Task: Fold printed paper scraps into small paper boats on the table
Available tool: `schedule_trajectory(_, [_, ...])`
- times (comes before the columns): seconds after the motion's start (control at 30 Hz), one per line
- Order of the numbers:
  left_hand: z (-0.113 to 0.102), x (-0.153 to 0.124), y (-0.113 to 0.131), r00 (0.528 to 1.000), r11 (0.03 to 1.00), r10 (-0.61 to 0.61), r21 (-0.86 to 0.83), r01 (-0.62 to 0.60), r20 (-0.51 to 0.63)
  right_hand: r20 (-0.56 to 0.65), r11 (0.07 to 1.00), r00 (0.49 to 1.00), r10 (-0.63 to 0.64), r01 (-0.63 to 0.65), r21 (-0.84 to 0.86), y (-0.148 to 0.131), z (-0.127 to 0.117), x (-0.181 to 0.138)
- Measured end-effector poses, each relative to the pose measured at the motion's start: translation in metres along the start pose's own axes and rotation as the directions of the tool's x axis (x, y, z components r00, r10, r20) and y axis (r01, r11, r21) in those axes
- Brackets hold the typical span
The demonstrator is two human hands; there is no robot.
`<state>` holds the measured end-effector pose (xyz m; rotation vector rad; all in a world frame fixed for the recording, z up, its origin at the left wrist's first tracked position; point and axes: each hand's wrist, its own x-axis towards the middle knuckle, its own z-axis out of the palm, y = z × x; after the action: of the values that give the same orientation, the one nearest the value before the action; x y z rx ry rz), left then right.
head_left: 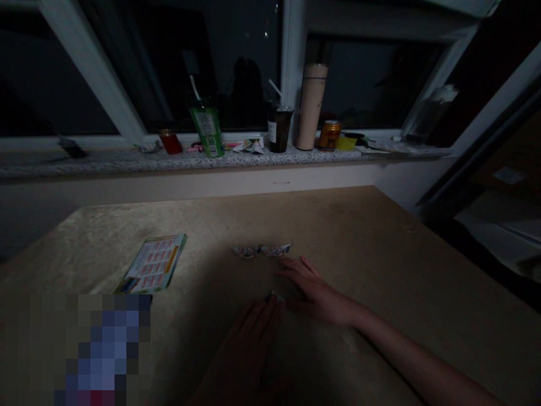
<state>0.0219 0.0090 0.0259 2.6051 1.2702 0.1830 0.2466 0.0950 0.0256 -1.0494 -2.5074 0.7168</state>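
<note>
Left hand (253, 327) flat, fingers spread, tips on small paper piece (274, 295) | right hand (315, 290) flat, clasping nothing, beside it | folded papers (276, 249) beyond

print on leaflet (153, 264), bottle label (207, 129), can (329, 135), folded wrappers (262, 250), all too dim to read

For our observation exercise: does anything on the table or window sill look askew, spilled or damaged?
Nothing looks spilled or broken. The printed leaflet lies at a slant to the edges of the table, and crumpled wrappers litter the window sill. The dim light hides finer damage.
</note>
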Motion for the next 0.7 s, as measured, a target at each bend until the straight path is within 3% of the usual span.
schedule_trajectory(0.13, [0.0012, 0.0057, -0.0044, 0.998, 0.999, -0.027, -0.017, 0.028, 0.053, 0.042, 0.998, 0.999, 0.021, -0.024, 0.064, 0.0015, -0.0015, 0.0037])
schedule_trajectory(0.33, [0.0051, 0.0060, -0.0088, 0.996, 0.997, 0.026, -0.077, -0.020, 0.084, 0.063, 0.996, 0.997, 0.046, -0.051, 0.076, 0.0016, -0.0013, 0.0045])
schedule_trajectory(0.7, [0.0030, 0.0065, -0.0076, 0.998, 0.996, 0.031, -0.085, -0.026, 0.053, 0.082, 0.992, 0.993, 0.083, -0.090, 0.088, 0.0026, 0.0011, 0.0085])
